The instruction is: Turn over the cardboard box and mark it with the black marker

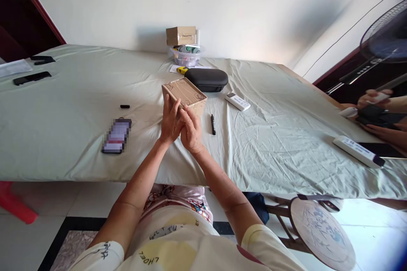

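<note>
Left hand (171,122), right hand (191,130): fingers together on box (185,92), grip unclear; top already doodled, pen (213,124) down right of fingers.

Soft bright light, faint shadows on wall (241,4), glare on floor (378,224), pixelated phone screen (117,135), stretched edges

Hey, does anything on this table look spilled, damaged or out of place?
I see no spill or clear damage. One oddity: a slim black marker pen lies right of the brown cardboard box, while a short black cylinder, possibly its cap, lies apart, left of the box. The pale green tablecloth is rumpled too.
</note>
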Demonstrator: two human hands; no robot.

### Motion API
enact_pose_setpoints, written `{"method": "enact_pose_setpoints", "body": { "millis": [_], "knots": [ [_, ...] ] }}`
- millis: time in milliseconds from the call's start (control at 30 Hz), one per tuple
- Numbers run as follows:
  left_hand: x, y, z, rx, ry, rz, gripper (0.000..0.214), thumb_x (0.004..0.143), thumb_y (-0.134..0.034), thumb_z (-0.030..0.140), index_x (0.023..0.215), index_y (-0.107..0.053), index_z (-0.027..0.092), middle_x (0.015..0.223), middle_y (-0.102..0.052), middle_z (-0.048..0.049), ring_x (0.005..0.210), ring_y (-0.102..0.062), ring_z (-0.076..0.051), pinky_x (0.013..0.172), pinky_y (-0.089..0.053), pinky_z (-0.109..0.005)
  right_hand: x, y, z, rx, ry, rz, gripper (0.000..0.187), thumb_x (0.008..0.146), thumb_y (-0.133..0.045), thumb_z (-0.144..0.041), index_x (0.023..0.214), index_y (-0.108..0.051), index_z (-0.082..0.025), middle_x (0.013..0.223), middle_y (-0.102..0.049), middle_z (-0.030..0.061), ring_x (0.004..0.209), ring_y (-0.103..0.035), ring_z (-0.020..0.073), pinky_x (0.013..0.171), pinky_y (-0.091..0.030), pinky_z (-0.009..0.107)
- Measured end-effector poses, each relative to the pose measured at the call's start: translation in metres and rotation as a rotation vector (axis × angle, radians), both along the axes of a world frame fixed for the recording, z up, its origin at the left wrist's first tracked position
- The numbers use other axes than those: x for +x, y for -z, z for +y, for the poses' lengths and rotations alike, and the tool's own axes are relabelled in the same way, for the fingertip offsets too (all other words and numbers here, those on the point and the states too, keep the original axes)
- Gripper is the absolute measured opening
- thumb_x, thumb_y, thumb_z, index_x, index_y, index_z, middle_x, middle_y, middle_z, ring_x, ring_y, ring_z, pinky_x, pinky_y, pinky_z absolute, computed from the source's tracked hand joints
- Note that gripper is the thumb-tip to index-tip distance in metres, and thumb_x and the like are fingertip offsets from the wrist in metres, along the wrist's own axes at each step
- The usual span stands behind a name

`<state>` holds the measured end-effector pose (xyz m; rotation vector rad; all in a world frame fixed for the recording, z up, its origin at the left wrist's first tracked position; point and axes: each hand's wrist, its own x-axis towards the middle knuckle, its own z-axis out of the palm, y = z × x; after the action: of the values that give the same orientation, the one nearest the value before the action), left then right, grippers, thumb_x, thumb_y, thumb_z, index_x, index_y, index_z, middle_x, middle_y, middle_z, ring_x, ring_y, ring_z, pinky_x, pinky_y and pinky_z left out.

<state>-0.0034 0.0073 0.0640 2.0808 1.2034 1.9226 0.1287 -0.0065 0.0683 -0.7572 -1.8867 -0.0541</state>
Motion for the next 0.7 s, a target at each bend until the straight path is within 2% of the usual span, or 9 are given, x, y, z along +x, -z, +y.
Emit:
{"method": "enact_pose_setpoints", "body": {
  "millis": [100, 167, 333, 433, 500, 567, 633, 700],
  "knots": [
    [-0.005, 0.000, 0.005, 0.024, -0.002, 0.008, 0.063, 0.104, -0.050, 0.061, 0.162, -0.038, 0.039, 0.180, -0.022, -0.0004, 0.167, -0.019, -0.027, 0.136, -0.028, -0.048, 0.001, -0.006, 0.005, 0.057, -0.008, -0.048, 0.060, 0.111, -0.033, -0.023, 0.169, -0.028, -0.036, 0.163, -0.052, 0.0074, 0.150, -0.053, 0.0220, 0.123, -0.048, 0.043],
    [-0.008, 0.000, 0.008, 0.056, -0.026, 0.031, 0.059, 0.106, -0.051, 0.054, 0.161, -0.041, 0.036, 0.179, -0.024, -0.0026, 0.166, -0.025, -0.027, 0.135, -0.031, -0.048, 0.004, -0.010, 0.008, 0.077, 0.023, -0.088, 0.060, 0.111, -0.033, -0.021, 0.169, -0.030, -0.037, 0.161, -0.055, 0.0055, 0.147, -0.055, 0.0220, 0.121, -0.047, 0.042],
    [-0.016, 0.000, 0.015, 0.024, -0.023, 0.034, 0.053, 0.108, -0.050, 0.048, 0.159, -0.044, 0.035, 0.177, -0.029, -0.0058, 0.163, -0.033, -0.025, 0.133, -0.035, -0.046, 0.021, -0.019, 0.017, -0.041, 0.243, -0.158, 0.056, 0.108, -0.037, -0.020, 0.162, -0.047, -0.034, 0.160, -0.057, 0.0052, 0.148, -0.051, 0.0294, 0.123, -0.041, 0.051],
    [-0.024, -0.002, 0.019, -0.047, 0.028, 0.014, 0.053, 0.109, -0.048, 0.051, 0.159, -0.046, 0.034, 0.176, -0.033, -0.0063, 0.162, -0.034, -0.025, 0.133, -0.033, -0.044, 0.033, -0.018, 0.029, -0.051, 0.325, -0.136, 0.057, 0.107, -0.036, -0.020, 0.162, -0.046, -0.030, 0.162, -0.052, 0.0091, 0.151, -0.048, 0.0303, 0.122, -0.043, 0.054],
    [-0.029, -0.003, 0.022, -0.075, 0.054, -0.006, 0.054, 0.109, -0.045, 0.052, 0.159, -0.046, 0.032, 0.174, -0.038, -0.0072, 0.161, -0.036, -0.026, 0.133, -0.032, -0.044, 0.038, -0.013, 0.037, -0.069, 0.311, -0.079, 0.060, 0.105, -0.037, -0.022, 0.164, -0.041, -0.027, 0.164, -0.047, 0.0123, 0.150, -0.048, 0.0303, 0.119, -0.047, 0.054],
    [-0.032, -0.001, 0.024, -0.100, 0.072, -0.041, 0.056, 0.110, -0.043, 0.052, 0.162, -0.042, 0.032, 0.171, -0.042, -0.0079, 0.160, -0.038, -0.025, 0.132, -0.033, -0.043, 0.041, -0.003, 0.042, -0.129, 0.258, -0.010, 0.063, 0.103, -0.038, -0.021, 0.166, -0.037, -0.025, 0.160, -0.050, 0.0149, 0.142, -0.055, 0.0291, 0.112, -0.055, 0.051],
    [-0.033, 0.007, 0.024, -0.139, 0.079, -0.085, 0.061, 0.109, -0.043, 0.053, 0.166, -0.035, 0.031, 0.171, -0.043, -0.0089, 0.158, -0.043, -0.026, 0.129, -0.039, -0.042, 0.041, 0.010, 0.043, -0.232, 0.203, 0.021, 0.068, 0.099, -0.037, -0.018, 0.166, -0.035, -0.025, 0.151, -0.058, 0.0152, 0.131, -0.062, 0.0264, 0.101, -0.062, 0.045],
    [-0.030, 0.022, 0.023, -0.202, 0.064, -0.115, 0.067, 0.108, -0.046, 0.055, 0.168, -0.028, 0.030, 0.171, -0.043, -0.0108, 0.152, -0.052, -0.026, 0.123, -0.048, -0.039, 0.040, 0.022, 0.042, -0.329, 0.196, 0.017, 0.071, 0.096, -0.037, -0.017, 0.167, -0.034, -0.024, 0.148, -0.061, 0.0149, 0.127, -0.064, 0.0251, 0.094, -0.065, 0.041]
  ]
}}
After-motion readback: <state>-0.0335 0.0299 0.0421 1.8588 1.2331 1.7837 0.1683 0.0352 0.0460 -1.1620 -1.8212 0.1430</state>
